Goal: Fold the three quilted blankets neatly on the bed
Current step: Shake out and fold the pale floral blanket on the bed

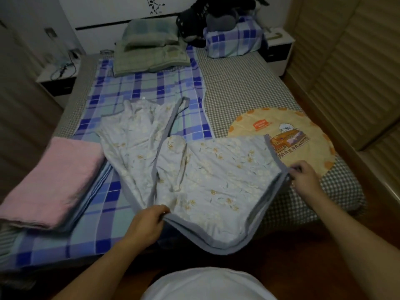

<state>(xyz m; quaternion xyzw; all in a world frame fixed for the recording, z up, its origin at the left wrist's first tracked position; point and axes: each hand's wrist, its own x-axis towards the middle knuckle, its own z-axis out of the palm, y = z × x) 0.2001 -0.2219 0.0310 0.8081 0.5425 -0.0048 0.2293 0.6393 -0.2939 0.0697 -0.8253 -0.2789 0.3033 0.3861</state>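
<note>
- The floral blanket (216, 174), pale blue with a grey border, lies partly folded across the near edge of the bed (242, 87); its near fold sags over that edge, and a rumpled part runs back toward the middle of the bed.
- The left hand (147, 226) pinches the grey border at the near edge, fingers curled around the cloth.
- The right hand (307, 176) pinches the doubled border on the blanket's right side, toward the near right corner of the bed.
- A folded pink blanket (52, 182) rests near the near left corner, on top of another folded blue layer.
- A round orange mat (307, 131) with a cartoon print lies by the right edge, partly under the floral blanket.
- A blue plaid sheet (140, 89) covers the bed's left half.
- Green pillows (149, 50) and a plaid pillow (233, 42) sit at the head edge.
</note>
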